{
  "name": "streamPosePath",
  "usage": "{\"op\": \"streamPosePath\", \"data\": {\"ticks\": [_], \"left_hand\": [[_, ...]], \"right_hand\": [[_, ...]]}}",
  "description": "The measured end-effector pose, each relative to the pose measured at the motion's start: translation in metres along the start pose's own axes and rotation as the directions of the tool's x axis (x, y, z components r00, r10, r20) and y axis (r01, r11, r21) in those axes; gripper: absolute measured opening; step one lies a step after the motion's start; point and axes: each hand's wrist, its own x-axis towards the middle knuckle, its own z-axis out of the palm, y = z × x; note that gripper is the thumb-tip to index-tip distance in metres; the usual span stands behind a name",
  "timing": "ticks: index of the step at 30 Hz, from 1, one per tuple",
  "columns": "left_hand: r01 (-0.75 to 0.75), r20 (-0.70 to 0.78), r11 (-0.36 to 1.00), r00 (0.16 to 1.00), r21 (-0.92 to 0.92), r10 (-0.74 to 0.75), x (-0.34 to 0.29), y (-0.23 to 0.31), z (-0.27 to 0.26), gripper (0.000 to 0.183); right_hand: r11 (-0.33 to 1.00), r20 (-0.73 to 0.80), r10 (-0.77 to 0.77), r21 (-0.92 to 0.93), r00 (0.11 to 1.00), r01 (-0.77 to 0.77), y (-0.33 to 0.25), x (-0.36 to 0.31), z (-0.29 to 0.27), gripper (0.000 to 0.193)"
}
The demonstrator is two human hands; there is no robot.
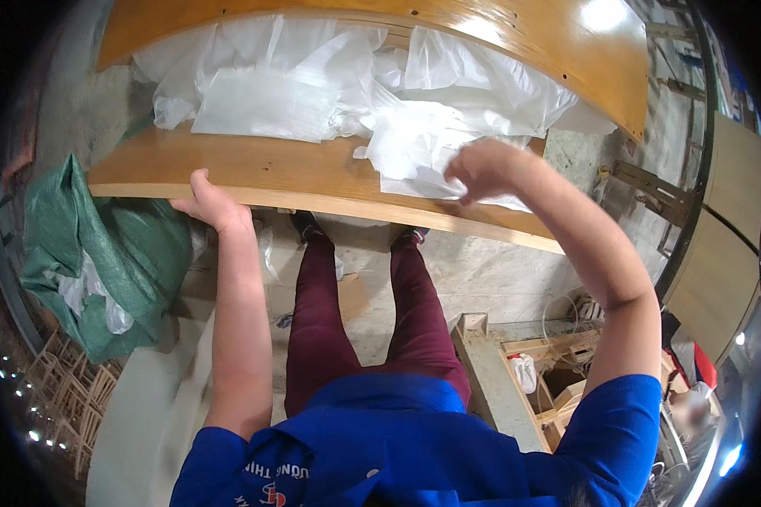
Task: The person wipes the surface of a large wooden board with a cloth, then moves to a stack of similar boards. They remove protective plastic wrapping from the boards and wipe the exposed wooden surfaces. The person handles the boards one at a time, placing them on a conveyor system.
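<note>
My left hand [213,203] grips the front edge of a long varnished wooden board [254,160], thumb on top and fingers under the edge. Crumpled white wrapping sheets [423,135] lie over the board and spill past its right part. Above them my right hand [488,167] is bent downward with thumb and fingers apart. Whether its fingertips touch the sheet cannot be made out. A second curved wooden panel [533,38] stands behind, with more translucent white sheeting [271,97] between the two.
At the left, a green woven sack [114,253] with white plastic inside sits against the board. Wooden frames [558,380] and a person in red and black [698,363] are at the lower right. Metal racking [664,190] stands on the right. Stacked wooden frames [68,393] are at lower left.
</note>
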Motion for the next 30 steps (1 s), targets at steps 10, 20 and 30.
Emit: {"op": "streamPosePath", "data": {"ticks": [10,20,30], "left_hand": [[-0.044,0.016,0.999,0.999,-0.014,0.044,0.013,-0.009,-0.005,0.056],[0.666,0.446,0.742,0.689,-0.078,-0.571,0.045,0.024,-0.032,0.041],[0.659,0.392,0.739,0.722,-0.141,-0.57,0.077,-0.018,-0.121,0.033]], "right_hand": [[0.832,-0.799,0.377,0.515,0.469,0.208,0.049,0.043,-0.065,0.019],[0.423,-0.481,0.876,0.785,0.015,0.452,0.012,-0.101,0.108,0.011],[-0.547,0.254,0.774,-0.192,0.58,0.815,-0.074,-0.039,0.256,0.032]]}}
